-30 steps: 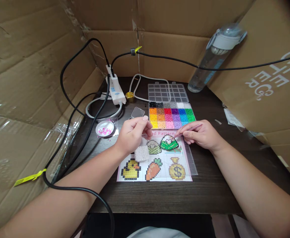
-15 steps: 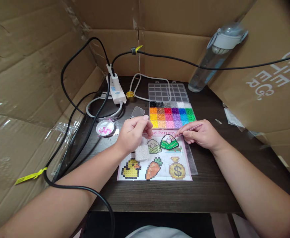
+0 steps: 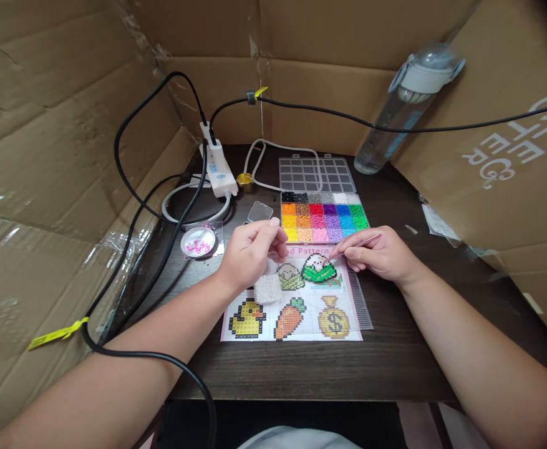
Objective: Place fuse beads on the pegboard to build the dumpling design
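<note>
My right hand [image 3: 380,254] pinches a pair of slim tweezers [image 3: 364,242], their tips at the white part of a green and white bead figure [image 3: 319,269] with a black outline. This figure lies on the clear pegboard [image 3: 363,305] over the printed pattern sheet [image 3: 296,333]. My left hand [image 3: 253,251] is closed, thumb over curled fingers, above the left side of the sheet. Just below it is a small clear box [image 3: 267,289] full of white beads. Whether the left fingers grip part of this box, I cannot tell.
Behind the sheet stands a sorted bead case [image 3: 317,217] with its lid open. A white dish [image 3: 198,242] of pink beads sits left. A black cable [image 3: 137,354] crosses over my left forearm. A water bottle [image 3: 401,112] leans at the back right; a power strip [image 3: 221,171] lies back left.
Both hands keep nearly the same place and grip. The tweezers' tips stay at the white part of the bead figure. The view has shifted very slightly.
</note>
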`<state>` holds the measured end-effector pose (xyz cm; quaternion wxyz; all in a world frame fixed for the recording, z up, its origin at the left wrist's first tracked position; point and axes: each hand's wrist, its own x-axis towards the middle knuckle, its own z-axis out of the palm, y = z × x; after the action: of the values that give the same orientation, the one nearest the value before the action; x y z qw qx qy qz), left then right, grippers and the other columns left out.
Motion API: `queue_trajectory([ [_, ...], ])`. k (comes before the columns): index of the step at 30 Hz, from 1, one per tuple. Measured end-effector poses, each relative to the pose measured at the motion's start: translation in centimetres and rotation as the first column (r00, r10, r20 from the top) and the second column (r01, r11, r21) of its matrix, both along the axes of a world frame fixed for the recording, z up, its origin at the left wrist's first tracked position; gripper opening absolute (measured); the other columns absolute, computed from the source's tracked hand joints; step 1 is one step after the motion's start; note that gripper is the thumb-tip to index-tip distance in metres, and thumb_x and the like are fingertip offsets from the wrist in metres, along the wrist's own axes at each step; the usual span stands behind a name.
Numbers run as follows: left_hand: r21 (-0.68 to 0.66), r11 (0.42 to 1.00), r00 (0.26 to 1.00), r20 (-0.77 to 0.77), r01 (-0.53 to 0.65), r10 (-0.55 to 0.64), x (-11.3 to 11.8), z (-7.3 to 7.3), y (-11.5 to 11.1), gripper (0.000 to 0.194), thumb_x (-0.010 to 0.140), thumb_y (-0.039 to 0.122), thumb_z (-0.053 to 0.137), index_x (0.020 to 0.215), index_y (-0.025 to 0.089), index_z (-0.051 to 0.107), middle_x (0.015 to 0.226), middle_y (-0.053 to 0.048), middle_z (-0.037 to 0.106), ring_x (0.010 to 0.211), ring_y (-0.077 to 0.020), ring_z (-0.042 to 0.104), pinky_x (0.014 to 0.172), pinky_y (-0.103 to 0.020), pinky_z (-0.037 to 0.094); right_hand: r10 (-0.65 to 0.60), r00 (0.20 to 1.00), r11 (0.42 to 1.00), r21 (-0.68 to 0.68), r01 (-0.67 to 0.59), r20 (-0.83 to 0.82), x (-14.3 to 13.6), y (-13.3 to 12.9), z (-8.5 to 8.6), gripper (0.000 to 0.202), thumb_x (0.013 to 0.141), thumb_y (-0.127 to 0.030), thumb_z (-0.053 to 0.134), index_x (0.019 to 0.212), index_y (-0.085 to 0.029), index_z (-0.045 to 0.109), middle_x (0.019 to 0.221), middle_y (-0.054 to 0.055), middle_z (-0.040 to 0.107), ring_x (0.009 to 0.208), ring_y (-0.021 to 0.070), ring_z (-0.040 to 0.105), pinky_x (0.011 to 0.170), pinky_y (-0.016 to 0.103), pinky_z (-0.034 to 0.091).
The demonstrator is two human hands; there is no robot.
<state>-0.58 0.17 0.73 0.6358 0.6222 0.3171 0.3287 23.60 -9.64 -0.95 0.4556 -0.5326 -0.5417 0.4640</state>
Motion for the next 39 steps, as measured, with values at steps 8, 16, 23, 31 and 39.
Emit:
queue_trajectory([
  [8,0.009,1.0,1.0,0.008,0.003,-0.003,0.0,0.04,0.04,0.038,0.091,0.045,0.051,0.071,0.014,0.061,0.06,-0.004,0.063,0.053,-0.0112,0.061,0.052,-0.023,0.052,0.0,1.0,1.0,-0.007,0.0,-0.006,-0.04,0.03,0.07,0.019,0.077,-0.033,0.076,0.083,-0.015,0.08,0.052,0.003,0.065,0.043,0.0092,0.05,0.041,0.024,0.04],
  [16,0.005,1.0,1.0,-0.007,-0.005,0.005,-0.02,0.14,-0.03,0.038,0.091,0.045,0.051,0.07,0.015,0.061,0.06,-0.004,0.063,0.052,-0.0114,0.061,0.051,-0.023,0.051,-0.017,1.0,1.0,-0.023,0.017,-0.016,0.07,0.0,-0.28,0.019,0.076,-0.032,0.077,0.083,-0.015,0.08,0.054,0.003,0.067,0.043,0.0092,0.05,0.04,0.024,0.041],
  [23,0.009,1.0,1.0,-0.01,-0.004,0.004,0.01,0.09,-0.03,0.038,0.091,0.046,0.051,0.07,0.015,0.061,0.06,-0.004,0.063,0.053,-0.0114,0.061,0.051,-0.023,0.052,-0.009,0.999,1.0,-0.007,0.008,-0.038,0.2,-0.08,-0.41,0.016,0.077,-0.03,0.076,0.083,-0.016,0.08,0.058,0.004,0.069,0.044,0.0092,0.051,0.041,0.024,0.041],
  [31,0.001,1.0,1.0,0.009,0.007,-0.007,-0.03,-0.1,0.02,0.038,0.091,0.045,0.051,0.07,0.014,0.061,0.059,-0.004,0.063,0.052,-0.0111,0.061,0.051,-0.022,0.051,-0.003,1.0,1.0,0.005,0.003,-0.015,-0.04,0.01,-0.14,0.016,0.078,-0.03,0.076,0.084,-0.016,0.08,0.052,0.002,0.065,0.043,0.0093,0.049,0.042,0.025,0.04],
  [39,0.005,1.0,1.0,0.009,0.008,-0.008,-0.02,-0.1,0.05,0.038,0.092,0.044,0.051,0.071,0.014,0.061,0.06,-0.004,0.063,0.052,-0.0111,0.061,0.052,-0.022,0.051,0.004,1.0,1.0,0.004,-0.004,-0.018,0.09,-0.05,-0.22,0.016,0.078,-0.03,0.075,0.084,-0.016,0.08,0.054,0.002,0.066,0.044,0.0091,0.05,0.043,0.024,0.04],
])
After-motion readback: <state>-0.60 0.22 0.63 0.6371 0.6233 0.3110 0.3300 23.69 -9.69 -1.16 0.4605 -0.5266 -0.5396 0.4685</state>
